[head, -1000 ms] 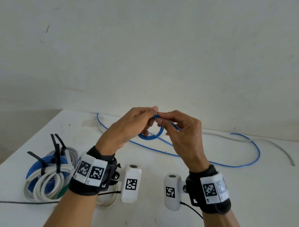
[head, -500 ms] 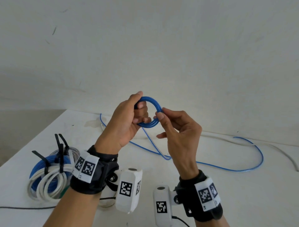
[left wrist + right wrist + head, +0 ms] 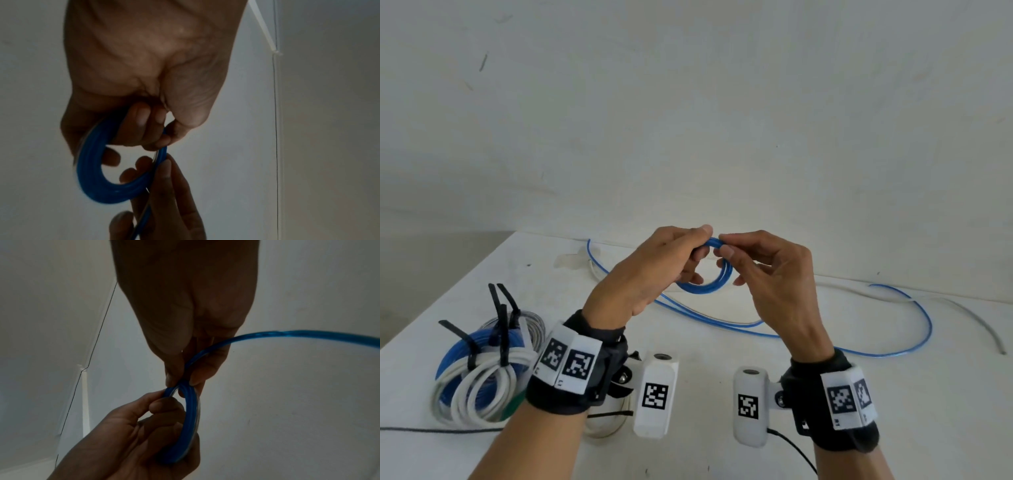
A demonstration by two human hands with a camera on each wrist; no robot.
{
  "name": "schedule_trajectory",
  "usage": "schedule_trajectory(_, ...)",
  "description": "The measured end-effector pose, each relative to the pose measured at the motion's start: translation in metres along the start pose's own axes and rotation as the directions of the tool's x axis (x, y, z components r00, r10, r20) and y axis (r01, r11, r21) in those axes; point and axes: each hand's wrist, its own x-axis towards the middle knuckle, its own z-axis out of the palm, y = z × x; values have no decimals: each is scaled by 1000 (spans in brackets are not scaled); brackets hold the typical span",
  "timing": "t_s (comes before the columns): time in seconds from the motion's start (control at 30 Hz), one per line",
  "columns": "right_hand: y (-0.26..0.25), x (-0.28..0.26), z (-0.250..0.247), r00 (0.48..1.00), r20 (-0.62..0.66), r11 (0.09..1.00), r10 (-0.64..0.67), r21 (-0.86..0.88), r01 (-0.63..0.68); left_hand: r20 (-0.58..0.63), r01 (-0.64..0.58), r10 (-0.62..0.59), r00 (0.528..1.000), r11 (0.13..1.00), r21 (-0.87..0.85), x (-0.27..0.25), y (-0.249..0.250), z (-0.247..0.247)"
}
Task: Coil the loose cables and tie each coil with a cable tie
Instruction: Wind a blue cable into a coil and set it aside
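White wall rises behind the white surface (image 3: 722, 383) where we work. We hold a small blue coil (image 3: 709, 284) in the air above the far middle of the surface. Our left hand (image 3: 654, 274) has its fingers curled through the ring and the thumb closed over the top, so this grip is fully wrapped on the coil. Our right hand (image 3: 767, 274) pinches the same ring at its top between thumb and forefinger, the other fingers loosely bent below; the right wrist view shows the blue strand passing between those two fingertips (image 3: 174, 379) and running away to the right.

From the coil the loose blue cable (image 3: 924, 325) trails down to the surface, runs toward the far left edge and also sweeps out in a wide loop toward the right edge. A thin grey cable (image 3: 993, 332) lies beyond it near the far right edge.

At the near left corner sits a pile of finished bundles (image 3: 479, 377), blue and white rings lying on each other, with black cable ties (image 3: 501, 318) sticking up from them
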Motion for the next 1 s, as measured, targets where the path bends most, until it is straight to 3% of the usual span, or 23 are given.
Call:
schedule_trajectory(0.1,2,1,1,999,-51,998,9,65,-6,-46,-35,26,999,977,-210,3,0,0)
schedule_trajectory(0.23,5,1,10,988,-138,968,71,248,-35,-146,-88,7,989,828,-553,5,7,-3)
schedule_trajectory(0.33,2,-3,25,979,-142,924,146,372,-84,-191,-130,12,982,771,-623,3,9,1)
schedule_trajectory(0.43,2,-6,34,961,-220,914,167,400,-67,-210,-150,22,977,774,-616,4,5,5)
schedule_trajectory(0.6,7,-3,20,973,-206,956,107,289,-44,-189,-82,-20,982,852,-517,4,3,-1)
schedule_trajectory(0.7,10,3,0,994,-92,990,64,134,-52,-111,-137,124,986,983,-125,4,-3,-16)
schedule_trajectory(0.77,11,5,-12,998,1,998,60,30,-60,-20,-171,172,985,985,38,1,-7,-22)
schedule_trajectory(0.87,10,4,-25,993,89,995,73,-72,-67,61,-125,120,991,987,97,1,-11,-23)
schedule_trajectory(1.0,10,4,-28,990,124,983,71,-176,-49,75,-113,100,992,975,189,1,-13,-21)
